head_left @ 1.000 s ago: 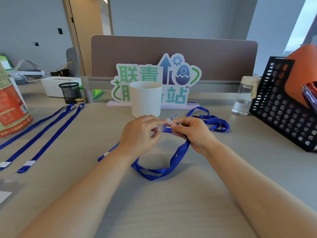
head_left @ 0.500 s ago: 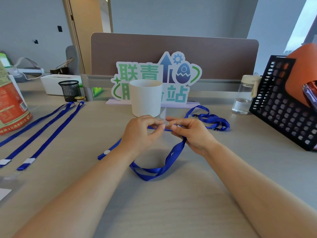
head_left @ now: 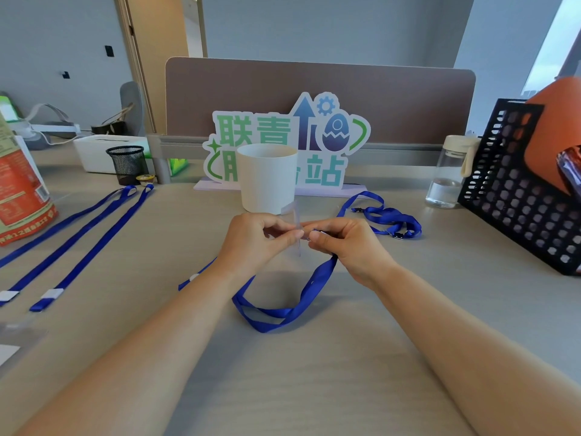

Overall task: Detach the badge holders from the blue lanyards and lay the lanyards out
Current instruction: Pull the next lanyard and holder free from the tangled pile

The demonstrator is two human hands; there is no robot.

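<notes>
You are holding your left hand and right hand close together just above the tabletop, and the fingers of both are curling inward. Your left fingers are pinching a clear badge holder, which is standing almost edge-on between the two hands. Your right fingers are gripping the end of a blue lanyard right where it is meeting the holder. The joint itself is hiding behind your fingertips, so I cannot tell whether the clip is fastened. From under your right fingers the strap is dropping to the tabletop, looping back toward you, and running off beneath your left wrist. Well to the left of your fingers, two straight lanyards are lying stretched out side by side. Beyond your right fingers and a little to their right, a bunched lanyard is lying in a loose tangle with its metal clips showing. A white cup is standing just past your fingers.
</notes>
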